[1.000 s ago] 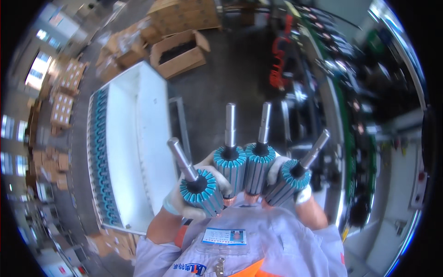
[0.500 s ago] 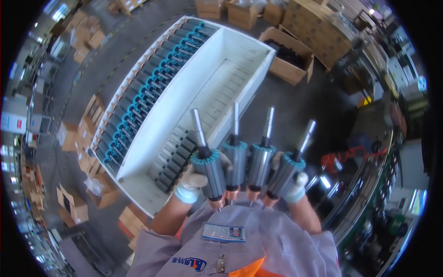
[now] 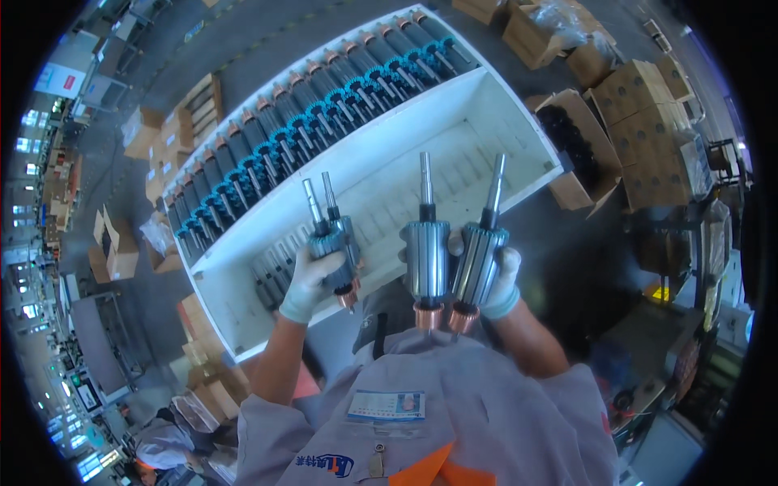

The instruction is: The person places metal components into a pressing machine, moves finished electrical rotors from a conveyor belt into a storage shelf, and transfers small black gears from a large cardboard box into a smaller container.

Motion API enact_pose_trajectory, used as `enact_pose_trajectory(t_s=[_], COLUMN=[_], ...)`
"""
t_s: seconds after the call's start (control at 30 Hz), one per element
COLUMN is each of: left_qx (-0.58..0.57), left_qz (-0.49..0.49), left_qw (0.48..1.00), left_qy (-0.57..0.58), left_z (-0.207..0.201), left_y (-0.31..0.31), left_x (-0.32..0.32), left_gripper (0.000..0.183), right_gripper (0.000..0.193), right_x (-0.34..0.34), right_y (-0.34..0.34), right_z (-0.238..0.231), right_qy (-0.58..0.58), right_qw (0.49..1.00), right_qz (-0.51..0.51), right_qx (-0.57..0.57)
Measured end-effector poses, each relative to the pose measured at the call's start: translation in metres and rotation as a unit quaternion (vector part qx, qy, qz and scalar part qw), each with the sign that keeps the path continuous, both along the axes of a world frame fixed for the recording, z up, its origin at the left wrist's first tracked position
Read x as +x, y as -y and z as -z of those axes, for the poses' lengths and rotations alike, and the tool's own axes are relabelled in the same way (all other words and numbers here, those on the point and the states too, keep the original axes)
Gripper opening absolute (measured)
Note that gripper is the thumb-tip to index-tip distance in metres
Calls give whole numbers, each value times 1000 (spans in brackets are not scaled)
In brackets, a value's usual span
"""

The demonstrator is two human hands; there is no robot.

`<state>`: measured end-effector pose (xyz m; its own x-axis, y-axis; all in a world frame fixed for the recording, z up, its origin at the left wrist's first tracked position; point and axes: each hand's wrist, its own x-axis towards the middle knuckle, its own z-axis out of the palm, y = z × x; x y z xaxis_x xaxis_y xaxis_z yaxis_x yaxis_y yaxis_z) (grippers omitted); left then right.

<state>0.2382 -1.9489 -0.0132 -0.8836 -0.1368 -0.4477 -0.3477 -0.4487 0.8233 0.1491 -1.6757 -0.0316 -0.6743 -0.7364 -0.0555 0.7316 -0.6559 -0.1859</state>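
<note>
Head view. My left hand (image 3: 306, 279), left of the frame's centre, is closed around a left-hand pair of armatures (image 3: 328, 245); the second unit sits partly behind the first. My right hand (image 3: 502, 285), right of centre, grips a right-hand pair of armatures (image 3: 427, 261), held side by side, with fingers showing between and beside them. On all four units the steel shaft points toward the upper edge and the copper end toward the lower edge.

A white bin (image 3: 519, 134) with two compartments extends diagonally from lower left to upper right. Its far compartment contains a row of armatures (image 3: 334, 100) with teal slot ends. Its near compartment contains a smaller group of armatures (image 3: 270, 282) at the lower left end. An open cardboard box (image 3: 585, 191) with dark contents stands just beside the bin, at upper right.
</note>
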Motion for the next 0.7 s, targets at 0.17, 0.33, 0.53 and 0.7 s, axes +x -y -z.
enact_pose_trajectory(t_s=[0.17, 0.33, 0.53, 0.7], left_qx=[-90, -66, -240, -407], left_qz=[-1, 34, 136, 158], left_qw=[990, 982, 929, 833], left_qy=[105, 174, 248, 341], left_z=[93, 144, 256, 293], left_y=[15, 16, 13, -1], left_x=[-28, -58, -68, -69], left_gripper=[30, 23, 56, 57], right_gripper=[62, 62, 60, 59], right_x=[-46, -73, -93, -102], right_y=[15, 29, 50, 53], right_z=[16, 29, 37, 62], right_qy=[17, -4, 10, 18], right_qw=[1000, 997, 995, 990], right_qz=[-13, -22, -12, 6], right_qx=[22, 68, 100, 137])
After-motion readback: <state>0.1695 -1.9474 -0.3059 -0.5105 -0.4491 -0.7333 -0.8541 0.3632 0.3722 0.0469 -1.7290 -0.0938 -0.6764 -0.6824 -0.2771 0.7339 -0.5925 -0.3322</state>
